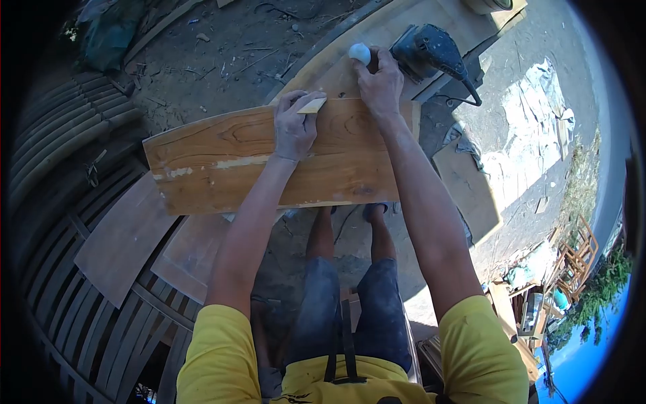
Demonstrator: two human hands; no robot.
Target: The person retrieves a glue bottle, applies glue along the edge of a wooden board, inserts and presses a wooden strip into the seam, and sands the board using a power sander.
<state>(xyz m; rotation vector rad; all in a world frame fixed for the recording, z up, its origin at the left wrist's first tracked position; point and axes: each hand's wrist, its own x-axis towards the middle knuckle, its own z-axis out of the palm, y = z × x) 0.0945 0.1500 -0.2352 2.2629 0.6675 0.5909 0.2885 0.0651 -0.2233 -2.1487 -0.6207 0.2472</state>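
Note:
A long wooden board [269, 175] with pale filler streaks lies across in front of me, its left end tapered. My left hand [295, 131] is closed on a flat, pale yellow piece [312, 106] at the board's far edge; its exact kind is unclear. Beyond that edge, my right hand [381, 86] reaches over the board with thumb and fingers apart. Close by its thumb is a white round object [360, 52], seemingly touching it. A dark power sander [431, 52] with a cord sits just right of my right hand.
A work surface [336, 67] runs behind the board, with a bucket-like container [488, 5] at its far end. Flat wood panels [128, 239] lie on slatted wood [74, 323] to the left. Another panel [468, 192] and white sheeting [538, 114] lie on the right.

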